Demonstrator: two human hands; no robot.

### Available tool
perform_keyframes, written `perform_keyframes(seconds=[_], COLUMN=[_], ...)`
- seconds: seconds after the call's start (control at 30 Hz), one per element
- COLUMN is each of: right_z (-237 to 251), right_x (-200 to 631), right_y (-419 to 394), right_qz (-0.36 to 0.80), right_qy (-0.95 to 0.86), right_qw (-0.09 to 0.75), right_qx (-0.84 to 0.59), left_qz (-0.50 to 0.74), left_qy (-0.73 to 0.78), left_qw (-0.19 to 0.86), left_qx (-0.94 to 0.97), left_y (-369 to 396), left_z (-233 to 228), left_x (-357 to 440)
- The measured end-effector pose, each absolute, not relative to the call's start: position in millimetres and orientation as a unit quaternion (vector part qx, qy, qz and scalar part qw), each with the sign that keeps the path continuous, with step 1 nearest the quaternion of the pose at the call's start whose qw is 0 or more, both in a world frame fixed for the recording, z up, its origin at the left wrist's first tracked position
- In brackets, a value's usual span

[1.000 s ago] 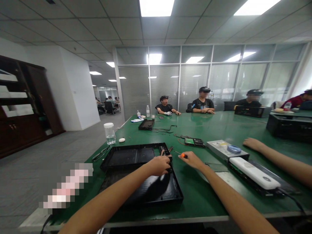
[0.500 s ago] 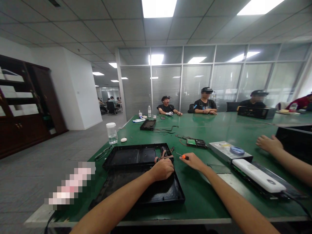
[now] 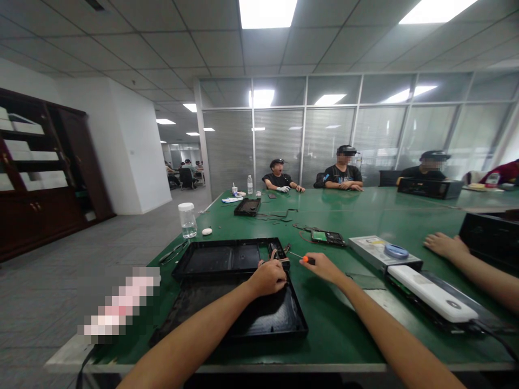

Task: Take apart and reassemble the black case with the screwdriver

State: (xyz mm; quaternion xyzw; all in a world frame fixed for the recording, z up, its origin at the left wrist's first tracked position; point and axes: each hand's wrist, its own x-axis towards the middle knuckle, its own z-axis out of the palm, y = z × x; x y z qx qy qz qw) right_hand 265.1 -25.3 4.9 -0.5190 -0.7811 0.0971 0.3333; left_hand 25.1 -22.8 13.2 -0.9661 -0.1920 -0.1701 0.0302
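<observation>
A screwdriver (image 3: 307, 260) with an orange and black handle is gripped in my right hand (image 3: 322, 267), its thin shaft pointing left toward the casing's right edge. My left hand (image 3: 267, 278) is closed, fingers curled down at the right side of the black plastic casing (image 3: 227, 246). What the left fingers hold is hidden beneath them. Just behind them a striped ribbon cable (image 3: 274, 255) rises in loops from the casing. The casing lies opened out, with a second black shell half (image 3: 247, 319) nearer me under my left forearm.
A lidded jar (image 3: 188, 221) and a white round object (image 3: 207, 232) stand at the left. To the right lie a green circuit board (image 3: 320, 236), a silver box (image 3: 375, 248) and a white power strip (image 3: 432, 292). A co-worker's hand (image 3: 446, 246) rests beside a black case.
My left hand has shifted slightly, its fingers still curled by the cable. The screwdriver's shaft has barely moved. At the right, the co-worker's hand has lowered toward the table.
</observation>
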Motion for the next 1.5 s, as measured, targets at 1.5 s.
perform_keyframes(seconds=[1.5], right_z=[33], right_x=[267], right_y=[-41], right_qz=[0.014], right_qy=[-0.758], right_qw=[0.434], right_qx=[-0.487], left_qz=[-0.175], left_qy=[-0.25], left_qw=[-0.008], left_qx=[-0.952], left_y=[-26], left_z=[15], left_x=[20])
